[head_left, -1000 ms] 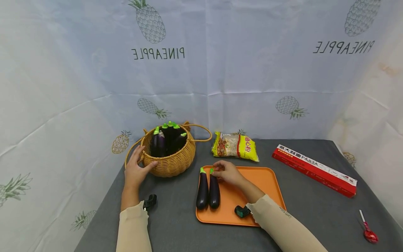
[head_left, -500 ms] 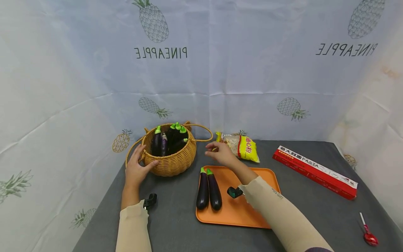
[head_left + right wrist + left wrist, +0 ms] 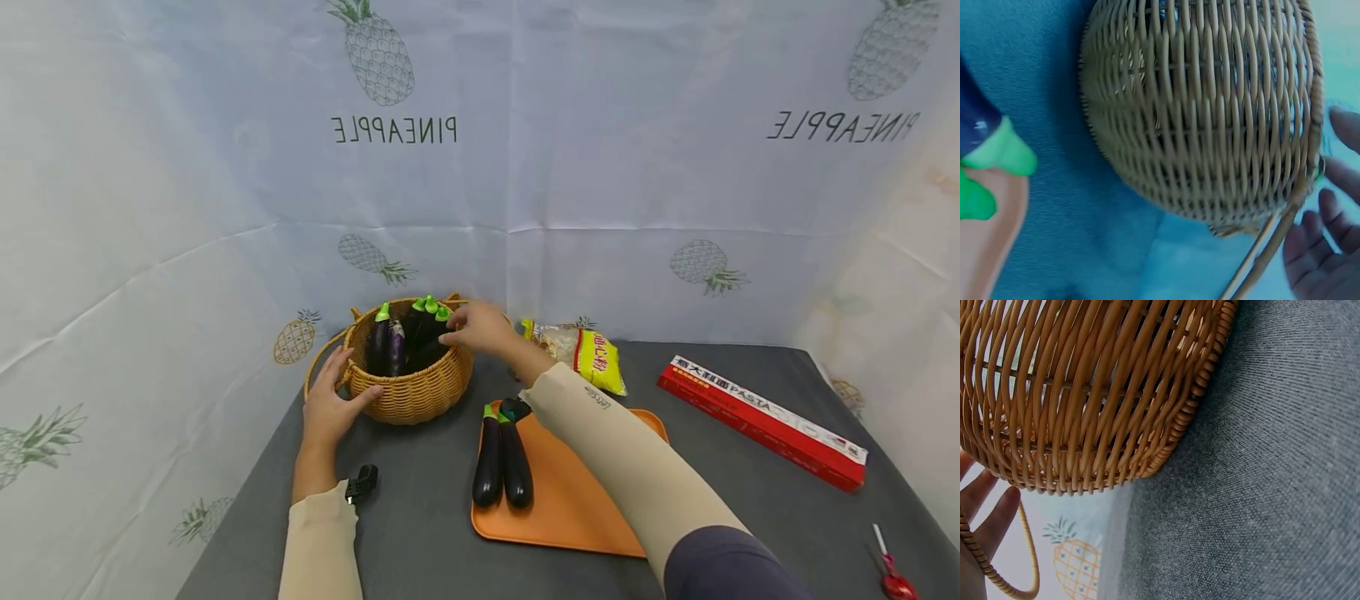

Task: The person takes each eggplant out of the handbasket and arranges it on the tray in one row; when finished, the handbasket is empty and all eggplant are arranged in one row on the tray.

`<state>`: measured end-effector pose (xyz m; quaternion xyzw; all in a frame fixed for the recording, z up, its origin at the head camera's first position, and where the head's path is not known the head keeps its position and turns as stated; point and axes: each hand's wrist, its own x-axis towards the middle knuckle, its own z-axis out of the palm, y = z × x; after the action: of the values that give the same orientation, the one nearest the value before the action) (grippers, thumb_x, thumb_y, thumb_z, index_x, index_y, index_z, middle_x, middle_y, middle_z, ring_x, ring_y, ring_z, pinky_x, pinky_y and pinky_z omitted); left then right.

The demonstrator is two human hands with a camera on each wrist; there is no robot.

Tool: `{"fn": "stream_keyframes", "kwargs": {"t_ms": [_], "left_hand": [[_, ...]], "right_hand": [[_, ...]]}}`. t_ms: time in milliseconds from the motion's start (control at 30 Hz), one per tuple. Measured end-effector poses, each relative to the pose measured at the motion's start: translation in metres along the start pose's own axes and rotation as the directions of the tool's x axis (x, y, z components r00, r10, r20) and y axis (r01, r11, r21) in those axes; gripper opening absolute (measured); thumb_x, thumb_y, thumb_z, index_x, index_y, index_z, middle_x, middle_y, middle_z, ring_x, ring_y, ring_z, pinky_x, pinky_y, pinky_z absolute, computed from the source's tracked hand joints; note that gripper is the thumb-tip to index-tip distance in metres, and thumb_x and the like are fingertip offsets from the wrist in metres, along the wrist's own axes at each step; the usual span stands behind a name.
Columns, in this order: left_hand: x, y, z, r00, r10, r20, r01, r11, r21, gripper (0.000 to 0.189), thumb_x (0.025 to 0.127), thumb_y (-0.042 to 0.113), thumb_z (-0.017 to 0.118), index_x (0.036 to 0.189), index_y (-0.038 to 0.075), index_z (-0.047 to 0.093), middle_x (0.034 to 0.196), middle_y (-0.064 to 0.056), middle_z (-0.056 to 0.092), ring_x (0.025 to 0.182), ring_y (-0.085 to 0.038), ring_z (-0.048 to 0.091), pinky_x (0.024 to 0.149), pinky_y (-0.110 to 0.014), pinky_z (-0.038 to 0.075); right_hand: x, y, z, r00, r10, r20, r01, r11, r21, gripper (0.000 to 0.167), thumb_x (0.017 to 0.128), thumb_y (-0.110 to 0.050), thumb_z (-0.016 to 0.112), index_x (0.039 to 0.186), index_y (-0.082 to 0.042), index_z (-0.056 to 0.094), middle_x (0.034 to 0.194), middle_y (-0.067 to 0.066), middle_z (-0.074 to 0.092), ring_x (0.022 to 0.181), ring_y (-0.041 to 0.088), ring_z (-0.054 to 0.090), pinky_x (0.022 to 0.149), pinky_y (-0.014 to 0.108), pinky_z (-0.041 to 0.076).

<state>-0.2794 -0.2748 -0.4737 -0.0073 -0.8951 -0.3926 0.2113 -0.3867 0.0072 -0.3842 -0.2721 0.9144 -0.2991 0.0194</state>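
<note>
A round wicker basket (image 3: 412, 402) stands at the back left, holding several dark eggplants (image 3: 380, 343) with bright green stems. My left hand (image 3: 330, 412) rests against its left side, fingers and thumb spread; in the left wrist view the fingers (image 3: 1002, 515) lie at the weave beside a loop handle (image 3: 1030, 550). Over the right rim reaches my right hand (image 3: 486, 330), its fingertips near the green stems. The right wrist view shows that hand's fingers (image 3: 1297, 244) parted beside the rim, a bit of green between them. Two eggplants (image 3: 488, 462) lie side by side on an orange tray (image 3: 570, 508).
Behind the tray lies a yellow noodle bag (image 3: 598, 362), partly hidden by the right arm. To the right are a long red pasta box (image 3: 761, 425) and, near the edge, a red lollipop (image 3: 897, 587). A pineapple-print cloth (image 3: 600, 167) hangs behind the grey table.
My right hand has let go of the second eggplant on the tray and moved up and left to the basket. That eggplant's stem now leans toward the first. My left hand stays at the basket.
</note>
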Motion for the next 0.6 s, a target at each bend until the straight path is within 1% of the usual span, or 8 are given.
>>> {"fn": "stream_keyframes", "kwargs": {"t_ms": [100,200,267,333,367,433,500,600], "left_hand": [[0.000,0.003,-0.001,1.000,-0.003,0.005,0.003,1.000,-0.002,0.086,0.078,0.052,0.078,0.151,0.027,0.039,0.159,-0.002,0.026,0.132,-0.037,0.042,0.098,-0.073,0.027],[0.002,0.004,0.000,1.000,-0.003,0.005,0.003,1.000,-0.003,0.086,0.077,0.053,0.078,0.151,0.028,0.039,0.159,-0.001,0.026,0.133,-0.037,0.041,0.098,-0.075,0.024],[0.003,0.004,0.000,1.000,-0.003,0.000,0.003,1.000,0.000,0.087,0.077,0.053,0.078,0.151,0.029,0.039,0.159,0.001,0.026,0.134,-0.037,0.040,0.098,-0.075,0.024],[0.003,0.004,0.000,1.000,0.000,-0.005,0.000,1.000,0.001,0.087,0.077,0.053,0.078,0.150,0.028,0.040,0.158,0.002,0.026,0.134,-0.036,0.039,0.099,-0.073,0.024],[0.003,0.004,-0.001,1.000,-0.001,-0.008,0.001,1.000,0.002,0.087,0.077,0.053,0.078,0.150,0.028,0.040,0.158,0.002,0.026,0.135,-0.036,0.039,0.099,-0.073,0.024],[0.003,0.002,-0.001,1.000,-0.004,-0.010,0.004,1.000,0.008,0.087,0.077,0.053,0.078,0.150,0.028,0.040,0.158,0.001,0.027,0.134,-0.037,0.039,0.099,-0.074,0.023],[0.002,0.001,-0.001,1.000,-0.007,-0.009,0.007,1.000,0.007,0.086,0.076,0.053,0.078,0.150,0.027,0.041,0.158,-0.001,0.027,0.134,-0.037,0.040,0.098,-0.076,0.022],[0.001,0.001,-0.001,1.000,-0.013,-0.006,0.013,1.000,0.004,0.086,0.076,0.053,0.078,0.149,0.027,0.041,0.158,-0.001,0.027,0.133,-0.037,0.041,0.098,-0.076,0.021]], "right_hand": [[0.008,-0.011,0.000,0.998,0.026,0.055,-0.020,0.994,-0.104,0.028,0.088,-0.036,0.073,0.105,-0.014,0.076,0.102,-0.003,0.068,0.087,0.013,0.061,0.073,0.031,0.053],[0.014,-0.020,-0.001,0.995,0.066,0.078,-0.053,0.987,-0.154,0.016,0.086,-0.029,0.075,0.079,-0.015,0.074,0.074,-0.007,0.062,0.064,0.009,0.051,0.059,0.025,0.047],[0.017,-0.023,-0.002,0.992,0.090,0.085,-0.074,0.982,-0.173,0.028,0.086,-0.027,0.076,0.063,-0.015,0.065,0.059,-0.006,0.049,0.052,0.010,0.039,0.051,0.025,0.039],[0.020,-0.026,-0.002,0.989,0.108,0.098,-0.086,0.976,-0.202,0.040,0.086,-0.027,0.076,0.055,-0.015,0.054,0.053,-0.003,0.040,0.048,0.012,0.031,0.048,0.026,0.033],[0.022,-0.026,-0.002,0.988,0.117,0.103,-0.092,0.971,-0.223,0.043,0.086,-0.028,0.076,0.053,-0.015,0.052,0.054,-0.001,0.041,0.047,0.013,0.032,0.048,0.027,0.033],[0.023,-0.027,0.000,0.986,0.130,0.100,-0.098,0.956,-0.277,0.040,0.085,-0.032,0.076,0.054,-0.017,0.055,0.066,-0.001,0.050,0.050,0.011,0.041,0.050,0.027,0.039],[0.025,-0.028,0.002,0.984,0.145,0.100,-0.106,0.941,-0.323,0.035,0.085,-0.034,0.076,0.059,-0.018,0.061,0.087,0.002,0.058,0.059,0.012,0.050,0.055,0.028,0.044],[0.026,-0.029,0.005,0.981,0.166,0.098,-0.119,0.923,-0.366,0.028,0.087,-0.035,0.074,0.066,-0.016,0.068,0.113,0.007,0.057,0.072,0.016,0.057,0.062,0.031,0.049]]}}
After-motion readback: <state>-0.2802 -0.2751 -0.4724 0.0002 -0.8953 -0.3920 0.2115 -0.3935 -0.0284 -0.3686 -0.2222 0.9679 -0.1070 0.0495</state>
